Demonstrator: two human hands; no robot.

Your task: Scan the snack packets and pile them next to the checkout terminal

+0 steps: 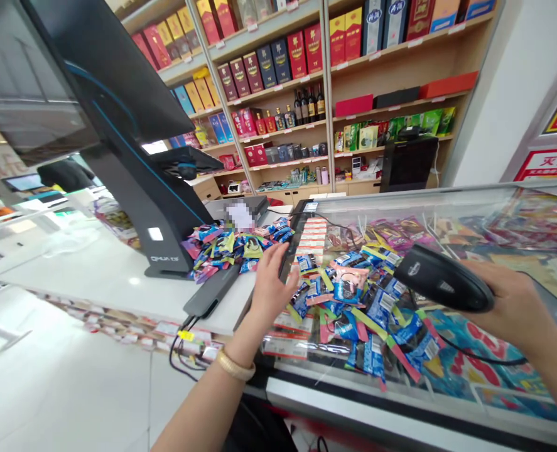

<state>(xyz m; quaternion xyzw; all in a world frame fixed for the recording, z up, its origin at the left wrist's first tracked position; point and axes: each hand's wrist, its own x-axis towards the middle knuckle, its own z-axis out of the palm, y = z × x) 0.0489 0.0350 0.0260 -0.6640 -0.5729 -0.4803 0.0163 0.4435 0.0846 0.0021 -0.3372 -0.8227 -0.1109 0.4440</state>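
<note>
My right hand is wrapped round a black handheld barcode scanner, its head pointing left above the glass counter. Beneath the scanner and to its left lies a loose pile of small blue, pink and green snack packets on the glass. My left hand hovers at the left edge of that pile, fingers apart, with no packet visible in it. A second heap of similar packets rests on the white counter beyond my left hand, at the foot of the monitor stand. A gold bracelet circles my left wrist.
A large dark checkout monitor on its stand rises at the left. The glass display counter has snack bags inside. Black cables hang off the front edge of the white counter. Shelves with boxes and bottles line the back wall.
</note>
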